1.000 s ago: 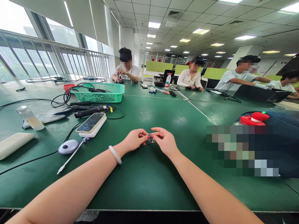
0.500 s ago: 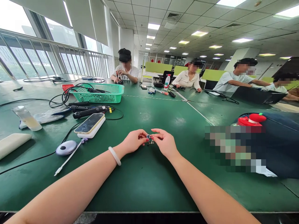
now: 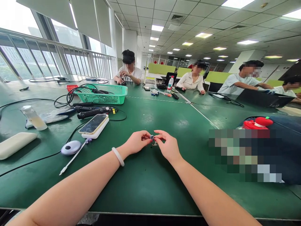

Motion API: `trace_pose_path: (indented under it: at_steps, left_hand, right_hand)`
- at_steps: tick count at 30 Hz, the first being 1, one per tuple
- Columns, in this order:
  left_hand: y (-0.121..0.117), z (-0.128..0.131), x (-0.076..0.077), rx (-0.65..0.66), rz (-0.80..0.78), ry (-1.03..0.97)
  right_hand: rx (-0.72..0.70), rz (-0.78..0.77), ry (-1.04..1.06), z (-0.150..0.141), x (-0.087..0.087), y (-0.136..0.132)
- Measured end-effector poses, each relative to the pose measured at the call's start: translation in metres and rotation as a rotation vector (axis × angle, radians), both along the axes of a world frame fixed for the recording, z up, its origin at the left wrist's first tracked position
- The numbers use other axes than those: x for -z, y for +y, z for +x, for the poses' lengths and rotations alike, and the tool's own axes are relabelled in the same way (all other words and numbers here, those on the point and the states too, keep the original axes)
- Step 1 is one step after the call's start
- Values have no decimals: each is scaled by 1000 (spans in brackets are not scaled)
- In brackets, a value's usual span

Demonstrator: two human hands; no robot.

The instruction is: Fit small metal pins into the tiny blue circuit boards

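Note:
Between my two hands, above the green table, is a small dark bluish object with pale, shiny bits just below it. It is too small for me to tell its kind. My left hand, with a white bangle at the wrist, pinches it from the left between thumb and fingers. From the right, the thumb and fingertips of my right hand close on the same object. The fingertips of both hands nearly meet and hide part of it.
Left lie a phone on a white case, a lilac round device, black handles, a bottle and a green basket. At right is a dark bag with a red lid. Several people sit across the table.
The whole view has shifted slightly, so things sit a little further right. Both hands keep their pinch on the small object, which looks slightly turned.

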State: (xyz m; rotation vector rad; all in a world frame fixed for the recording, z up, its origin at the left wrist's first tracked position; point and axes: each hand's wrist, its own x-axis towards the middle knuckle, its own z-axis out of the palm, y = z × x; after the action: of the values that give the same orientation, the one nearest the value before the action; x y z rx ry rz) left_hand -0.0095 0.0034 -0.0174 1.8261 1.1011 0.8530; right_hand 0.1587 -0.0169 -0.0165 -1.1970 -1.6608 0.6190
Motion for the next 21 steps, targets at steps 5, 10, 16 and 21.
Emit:
trace_pose_path:
  at_steps: [5, 10, 16, 21]
  left_hand:
    - [4, -2, 6, 59, -58, -68]
    - [3, -3, 6, 47, -34, -27]
    - [2, -3, 3, -14, 46, 27]
    - [2, -1, 3, 0, -19, -22]
  right_hand:
    - [-9, -20, 29, 1, 2, 2]
    - [-25, -47, 23, 2, 3, 3]
    - [-62, -128, 6, 2, 1, 3]
    - [-68, -186, 60, 4, 4, 8]
